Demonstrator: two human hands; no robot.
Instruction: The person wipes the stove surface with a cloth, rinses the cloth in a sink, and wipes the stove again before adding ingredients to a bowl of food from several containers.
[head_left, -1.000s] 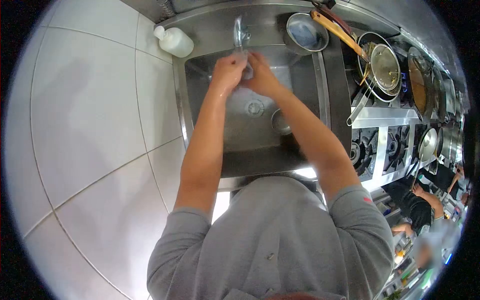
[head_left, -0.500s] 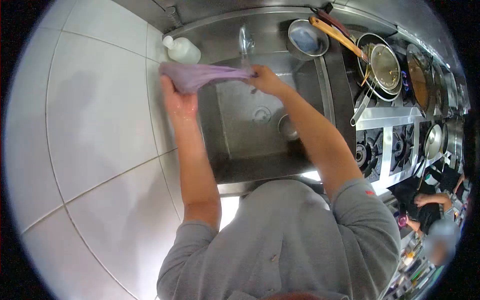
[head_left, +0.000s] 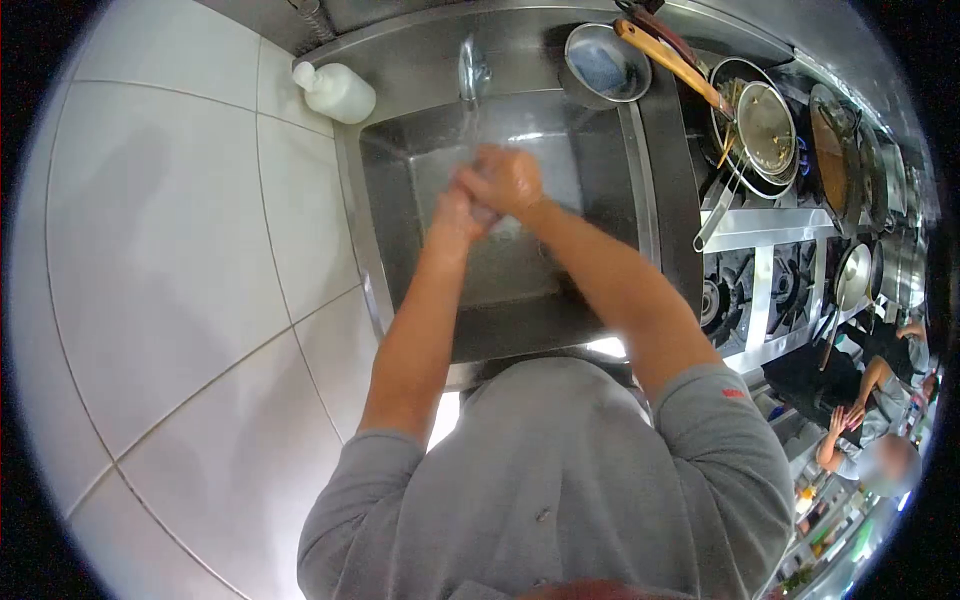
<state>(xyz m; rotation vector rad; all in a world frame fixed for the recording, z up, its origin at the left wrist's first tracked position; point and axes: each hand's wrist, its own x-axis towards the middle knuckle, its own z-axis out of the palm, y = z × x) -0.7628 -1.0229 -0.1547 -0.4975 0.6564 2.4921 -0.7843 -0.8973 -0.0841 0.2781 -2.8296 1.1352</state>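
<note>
Over the sink [head_left: 590,250], just below the running faucet [head_left: 470,70], my two hands are pressed together, blurred by motion. My left hand [head_left: 455,212] is closed at the lower left, its fingers mostly covered by the other hand. My right hand [head_left: 512,180] wraps over it from the upper right. A small bit of light purple cloth [head_left: 486,214] shows between the palms; the rest is bunched up and hidden. Water falls from the faucet close to the knuckles, and both hands look wet.
A white pump bottle [head_left: 338,94] stands at the sink's back left corner. A metal bowl [head_left: 607,66] sits back right. Pans and strainers [head_left: 768,130] crowd the stove [head_left: 740,270] to the right. Another person's hands [head_left: 848,420] appear at far right. Tiled wall [head_left: 180,250] lies left.
The purple cloth was stretched between my hands at the left; now it is bunched between them. My left hand moved right to the sink's middle, meeting my right hand.
</note>
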